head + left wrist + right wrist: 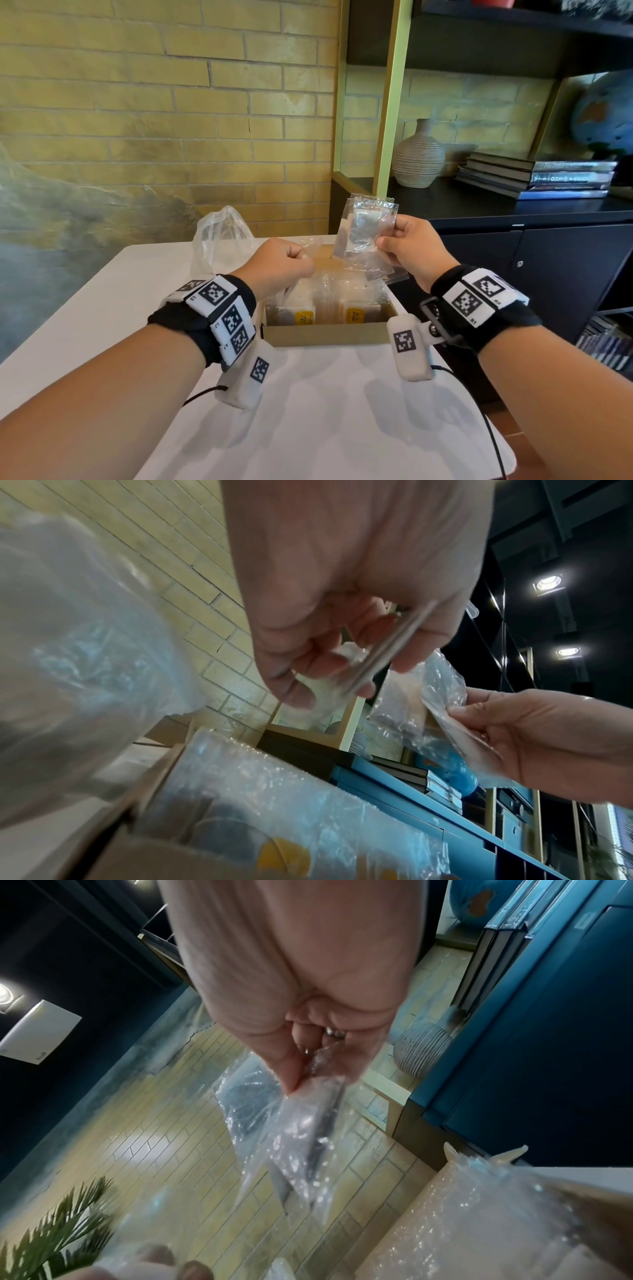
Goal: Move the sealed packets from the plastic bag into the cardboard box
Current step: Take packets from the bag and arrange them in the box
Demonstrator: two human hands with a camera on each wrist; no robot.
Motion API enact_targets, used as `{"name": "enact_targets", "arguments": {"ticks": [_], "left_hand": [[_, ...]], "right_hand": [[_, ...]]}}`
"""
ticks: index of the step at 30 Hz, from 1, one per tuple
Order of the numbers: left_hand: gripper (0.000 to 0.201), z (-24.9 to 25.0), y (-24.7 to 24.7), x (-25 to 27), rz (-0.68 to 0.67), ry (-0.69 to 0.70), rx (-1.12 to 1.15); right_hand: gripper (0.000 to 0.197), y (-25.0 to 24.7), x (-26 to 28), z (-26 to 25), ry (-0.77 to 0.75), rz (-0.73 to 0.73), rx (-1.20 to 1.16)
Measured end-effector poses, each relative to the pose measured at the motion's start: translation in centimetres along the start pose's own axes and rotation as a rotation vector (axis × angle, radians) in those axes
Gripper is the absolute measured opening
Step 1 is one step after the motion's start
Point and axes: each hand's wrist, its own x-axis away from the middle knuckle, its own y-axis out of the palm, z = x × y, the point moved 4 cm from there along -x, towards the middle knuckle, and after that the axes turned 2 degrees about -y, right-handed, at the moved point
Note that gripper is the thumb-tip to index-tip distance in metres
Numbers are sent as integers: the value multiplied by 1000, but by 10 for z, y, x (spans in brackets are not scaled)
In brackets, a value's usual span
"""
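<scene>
Over the open cardboard box point(325, 334) my left hand point(301, 257) is curled and pinches one thin clear sealed packet point(387, 647), seen edge-on in the left wrist view. My right hand point(385, 243) holds a small stack of clear sealed packets point(363, 233) upright above the box's far right corner, pinched between thumb and fingers point(291, 1080). Several packets point(342, 301) with yellow labels stand inside the box. The crumpled clear plastic bag point(219, 240) sits behind the box to the left, beyond my left hand.
The box stands on a white table point(308, 411) whose right edge lies close to the box. A black cabinet point(548, 260) on the right carries a ribbed vase point(418, 157), stacked books point(537, 178) and a globe point(606, 116). A yellow brick wall rises behind.
</scene>
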Motion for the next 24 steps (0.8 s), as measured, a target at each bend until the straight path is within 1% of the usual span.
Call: {"name": "enact_targets", "arguments": {"ticks": [2, 4, 5, 6, 7, 8, 9, 10, 11, 13, 15, 16, 20, 22, 24], "left_hand": [[35, -1, 1, 0, -14, 6, -48], [23, 0, 3, 2, -28, 40, -99], [21, 2, 4, 3, -28, 67, -157], [23, 4, 5, 4, -29, 102, -252], [20, 6, 7, 3, -37, 139, -361], [10, 8, 8, 1, -63, 168, -483], [5, 11, 10, 1, -97, 197, -593], [19, 10, 11, -2, -127, 205, -686], [30, 8, 13, -3, -159, 199, -725], [49, 3, 14, -1, -197, 166, -662], [60, 0, 18, 1, -231, 166, -651], [61, -3, 20, 1, -248, 170, -690], [41, -10, 27, -1, -271, 171, -892], [41, -15, 28, 0, -269, 151, -974], [45, -20, 27, -2, -259, 119, -998]], "right_hand": [[19, -1, -1, 1, 5, 10, 12], [19, -2, -1, 1, 9, 19, 18], [19, -3, -2, 2, 14, 22, 19], [19, -4, -1, 2, 19, 25, 21], [19, -4, -1, 2, 22, 27, 24], [19, -4, -1, 2, 24, 30, 25], [19, -5, -1, 2, 25, 33, 24], [19, -5, 0, 1, 26, 34, 23], [19, -5, 0, 2, 25, 35, 22], [19, -5, 1, 2, 22, 32, 24], [19, -5, 1, 4, 21, 26, 22], [19, -5, 1, 5, 23, 22, 21], [20, -3, 2, 7, 25, 10, 19], [21, -2, 3, 6, 21, 6, 22], [21, -1, 3, 6, 19, 1, 28]]}}
